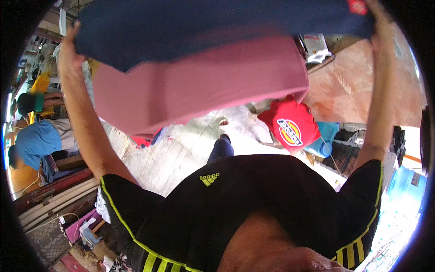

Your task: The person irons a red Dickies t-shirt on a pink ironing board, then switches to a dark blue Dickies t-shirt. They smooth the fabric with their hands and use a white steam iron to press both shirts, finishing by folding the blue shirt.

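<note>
A dark navy piece of cloth (213,29), perhaps a garment, is stretched wide between my raised arms at the top of the view. My left hand (70,50) grips its left end, the fingers partly tucked at the edge. At the right end my right hand (379,20) holds it close to a small red patch (358,7); those fingers are mostly hidden. Below and behind hangs pink cloth (204,84), spread over a long surface. The navy cloth's upper edge runs out of view.
A red cloth with a round printed emblem (292,124) covers something beside a blue plastic stool (324,138). To the right is a brownish tabletop (344,81). Two people are at the left, one in a blue shirt (38,140). A blue container (405,190) stands at the far right.
</note>
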A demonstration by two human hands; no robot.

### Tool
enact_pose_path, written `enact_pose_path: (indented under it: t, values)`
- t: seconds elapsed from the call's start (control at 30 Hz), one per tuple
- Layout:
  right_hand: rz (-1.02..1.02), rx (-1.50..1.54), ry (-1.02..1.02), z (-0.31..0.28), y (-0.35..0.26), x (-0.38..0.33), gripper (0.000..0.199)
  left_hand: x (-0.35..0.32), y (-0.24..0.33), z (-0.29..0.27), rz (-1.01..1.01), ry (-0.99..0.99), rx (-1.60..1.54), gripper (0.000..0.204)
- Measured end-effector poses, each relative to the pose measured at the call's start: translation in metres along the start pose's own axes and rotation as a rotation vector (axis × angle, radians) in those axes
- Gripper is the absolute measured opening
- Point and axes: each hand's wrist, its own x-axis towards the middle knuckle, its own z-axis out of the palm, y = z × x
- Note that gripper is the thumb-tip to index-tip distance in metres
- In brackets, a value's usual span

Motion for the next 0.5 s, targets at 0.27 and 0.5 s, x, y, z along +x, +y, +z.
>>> enact_pose_path:
  t: [0.27, 0.5]
  values:
    - [0.662, 0.093, -0.203, -0.033, 0.138, -0.256, 0.012, -0.173, -0.201, -0.091, -0.197, -0.214, 0.428, 0.03]
    - [0.526, 0.059, -0.159, -0.102, 0.16, -0.361, 0.009, -0.263, -0.22, -0.13, -0.388, -0.284, 0.051, 0.029]
